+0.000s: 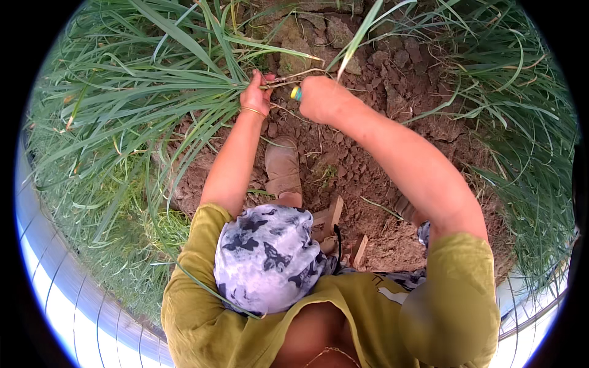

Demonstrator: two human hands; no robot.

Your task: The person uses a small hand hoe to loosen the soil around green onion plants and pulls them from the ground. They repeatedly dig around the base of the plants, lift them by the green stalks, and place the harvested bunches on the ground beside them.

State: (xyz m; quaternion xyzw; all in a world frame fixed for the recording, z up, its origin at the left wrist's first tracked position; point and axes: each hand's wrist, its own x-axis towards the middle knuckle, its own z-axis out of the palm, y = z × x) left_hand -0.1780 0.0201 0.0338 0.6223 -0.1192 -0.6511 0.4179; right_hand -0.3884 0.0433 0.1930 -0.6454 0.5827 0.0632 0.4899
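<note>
My left hand grips the base of a bunch of long green leaves, which fan out to the left. Thin, pale brown stems stick out of the hand to the right. Close beside them, my right hand is closed in a fist around a tool handle with a yellow and teal end. The rest of that tool is hidden by the fist. A long green leaf with a pale tip hangs just above the right hand.
Cloddy brown soil lies between dense rows of long-leaved plants at left and right. A brown shoe stands on the soil below my hands. Pieces of wood show beside my knee. Sheeting with thin bars curves along the lower left rim.
</note>
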